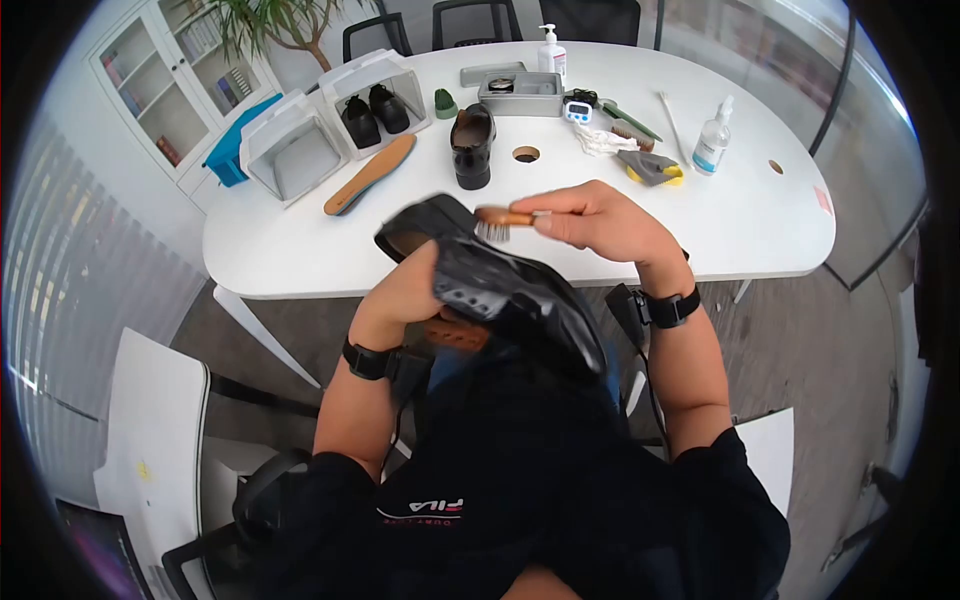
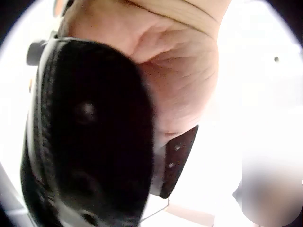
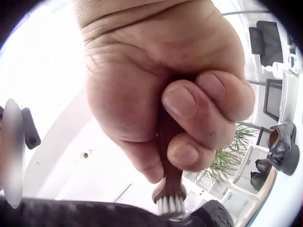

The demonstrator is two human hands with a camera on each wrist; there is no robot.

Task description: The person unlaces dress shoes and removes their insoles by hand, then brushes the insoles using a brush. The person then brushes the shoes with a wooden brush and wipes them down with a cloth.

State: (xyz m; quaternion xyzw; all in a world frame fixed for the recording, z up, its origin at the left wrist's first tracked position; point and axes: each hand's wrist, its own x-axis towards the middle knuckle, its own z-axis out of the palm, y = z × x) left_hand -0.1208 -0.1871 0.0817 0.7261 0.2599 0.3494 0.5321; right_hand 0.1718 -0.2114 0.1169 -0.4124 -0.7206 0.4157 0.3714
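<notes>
My left hand [image 1: 398, 288] grips a black leather shoe [image 1: 520, 305] over my lap, its toe pointing down to the right. In the left wrist view the palm [image 2: 182, 71] lies against the shoe [image 2: 94, 137], fingers hidden behind it. My right hand [image 1: 605, 222] pinches the handle of a small wooden brush [image 1: 492, 216] with pale bristles. In the right wrist view the fingers [image 3: 199, 111] curl round the handle, and the bristles [image 3: 170, 205] are right at the shoe's dark edge [image 3: 85, 213]. A reddish-brown thing [image 1: 455, 333] shows below the shoe.
On the white table [image 1: 290, 250] stand another black shoe [image 1: 472, 150], an insole [image 1: 370, 175], a box of shoes [image 1: 385, 75], a metal tin [image 1: 530, 95], a timer [image 1: 577, 111], cloths [image 1: 655, 168] and a spray bottle [image 1: 712, 140]. A white chair [image 1: 155, 440] stands left.
</notes>
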